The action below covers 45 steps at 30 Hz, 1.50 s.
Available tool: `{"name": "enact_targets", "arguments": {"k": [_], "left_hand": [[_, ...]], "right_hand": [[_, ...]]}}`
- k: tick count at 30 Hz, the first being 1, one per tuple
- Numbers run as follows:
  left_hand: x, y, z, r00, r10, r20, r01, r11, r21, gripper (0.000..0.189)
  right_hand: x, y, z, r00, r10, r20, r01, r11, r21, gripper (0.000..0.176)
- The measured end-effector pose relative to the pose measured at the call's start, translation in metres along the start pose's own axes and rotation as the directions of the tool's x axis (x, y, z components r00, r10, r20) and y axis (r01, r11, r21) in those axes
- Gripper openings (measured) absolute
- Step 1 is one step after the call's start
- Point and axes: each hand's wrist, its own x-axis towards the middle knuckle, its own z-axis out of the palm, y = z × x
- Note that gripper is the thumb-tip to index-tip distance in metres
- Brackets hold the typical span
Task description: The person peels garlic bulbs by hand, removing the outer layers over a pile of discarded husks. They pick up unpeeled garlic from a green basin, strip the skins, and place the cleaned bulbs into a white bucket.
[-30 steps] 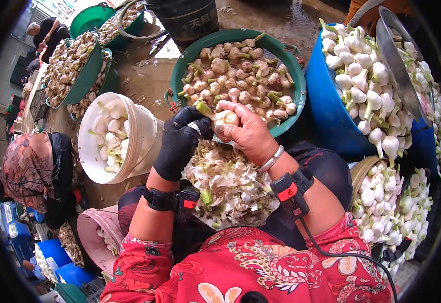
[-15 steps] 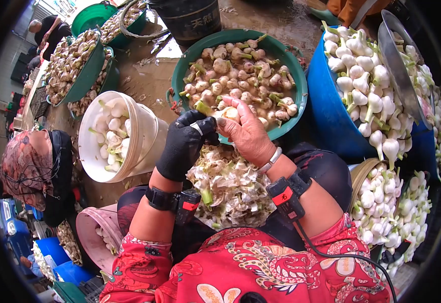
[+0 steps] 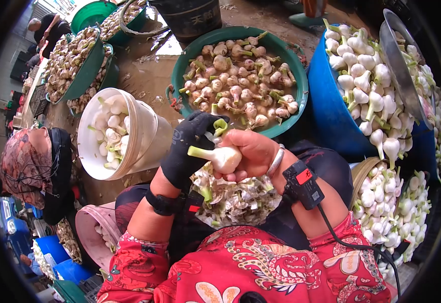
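A clean white garlic bulb (image 3: 225, 160) with a pale green stem rests in my right hand (image 3: 257, 147), whose fingers are curled around it. My left hand (image 3: 186, 144), in a black glove, pinches a strip of green-tipped garlic skin (image 3: 220, 126) just above the bulb. The bulb's stem points left, across the front of the glove. Beneath both hands lies a heap of papery garlic peelings (image 3: 235, 199) in my lap. Beyond them stands a green basin (image 3: 301, 96), where unpeeled garlic bulbs (image 3: 240, 76) sit in brownish water.
To the left, a white bucket (image 3: 142, 139) holds peeled garlic; a pink bucket (image 3: 87, 222) is below it. On the right stand a blue tub (image 3: 326, 121) heaped with white bulbs and a metal basin (image 3: 402, 65). A black bucket (image 3: 190, 22) is at the back.
Both hands have come down and nearer my body. The bulb, mostly hidden before, now shows white in my right hand, with skin pulled away in my left.
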Motion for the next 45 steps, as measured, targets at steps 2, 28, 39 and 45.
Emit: {"name": "enact_targets", "arguments": {"k": [2, 28, 39, 45], "left_hand": [[-0.006, -0.005, 0.003, 0.994, -0.104, -0.036, 0.092, 0.964, -0.248, 0.037], [-0.004, -0.002, -0.025, 0.828, -0.555, 0.077, 0.371, 0.44, -0.817, 0.029], [0.0, 0.005, -0.02, 0.885, -0.466, 0.016, 0.385, 0.711, -0.588, 0.021], [-0.002, 0.002, -0.026, 0.8, -0.6, -0.004, 0.454, 0.61, -0.649, 0.018]], "right_hand": [[-0.002, 0.001, 0.0, 1.0, -0.027, 0.001, 0.027, 1.0, 0.001, 0.031], [0.006, -0.008, 0.014, 0.227, -0.968, -0.102, 0.302, 0.17, -0.938, 0.015], [-0.003, -0.015, 0.01, 0.421, -0.904, 0.075, 0.057, -0.057, -0.997, 0.008], [0.004, -0.001, 0.02, 0.509, -0.837, 0.203, -0.064, -0.272, -0.96, 0.008]]}}
